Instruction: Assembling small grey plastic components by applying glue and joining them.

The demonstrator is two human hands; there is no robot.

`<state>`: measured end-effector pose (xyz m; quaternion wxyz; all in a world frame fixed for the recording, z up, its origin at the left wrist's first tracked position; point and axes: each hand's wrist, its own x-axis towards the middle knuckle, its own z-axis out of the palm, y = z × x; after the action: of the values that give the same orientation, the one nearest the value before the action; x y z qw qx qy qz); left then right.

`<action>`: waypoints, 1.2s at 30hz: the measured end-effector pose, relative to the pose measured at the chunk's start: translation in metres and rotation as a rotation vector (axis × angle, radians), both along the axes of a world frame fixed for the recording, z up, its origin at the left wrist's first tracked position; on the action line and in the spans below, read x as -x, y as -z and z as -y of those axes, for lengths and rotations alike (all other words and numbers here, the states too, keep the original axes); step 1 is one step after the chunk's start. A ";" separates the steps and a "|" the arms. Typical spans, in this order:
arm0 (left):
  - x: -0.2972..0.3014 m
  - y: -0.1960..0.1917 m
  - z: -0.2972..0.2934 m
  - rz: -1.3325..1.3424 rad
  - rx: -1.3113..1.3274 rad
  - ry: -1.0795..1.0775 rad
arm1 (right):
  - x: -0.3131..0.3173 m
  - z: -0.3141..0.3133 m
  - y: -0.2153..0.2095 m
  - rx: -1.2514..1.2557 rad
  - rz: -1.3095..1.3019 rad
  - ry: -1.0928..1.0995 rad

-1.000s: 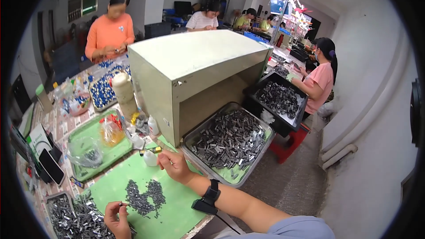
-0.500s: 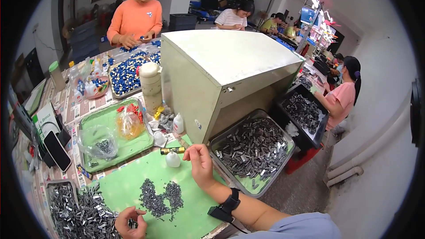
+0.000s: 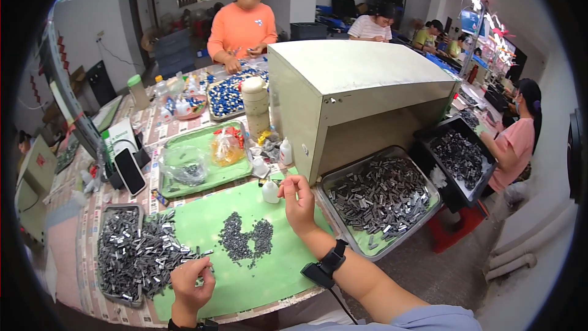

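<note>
The small white bottle stands on the green mat, touching the right hand, whose fingers pinch together above it. The left hand pinches little grey metal parts nearby.

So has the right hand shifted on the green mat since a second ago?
No, barely: the right hand stays raised beside the small white bottle at the mat's far edge, near the beige box's corner; mostly the camera moved.
</note>
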<state>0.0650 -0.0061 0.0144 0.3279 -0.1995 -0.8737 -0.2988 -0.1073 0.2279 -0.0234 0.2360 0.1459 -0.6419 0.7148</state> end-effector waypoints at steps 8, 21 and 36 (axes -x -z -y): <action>-0.075 0.040 0.045 -0.187 0.126 -0.484 | 0.010 0.008 0.010 0.123 -0.091 -0.016; -0.080 0.066 0.069 -0.127 -0.106 -0.649 | 0.003 0.010 0.013 0.182 -0.091 -0.078; -0.069 0.064 0.066 -0.030 -0.046 -0.709 | 0.001 0.007 -0.002 0.289 -0.014 -0.134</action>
<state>0.1345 -0.0724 -0.0495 0.4284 0.1191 -0.8768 -0.1830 -0.1080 0.2214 -0.0213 0.2108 0.1577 -0.5196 0.8128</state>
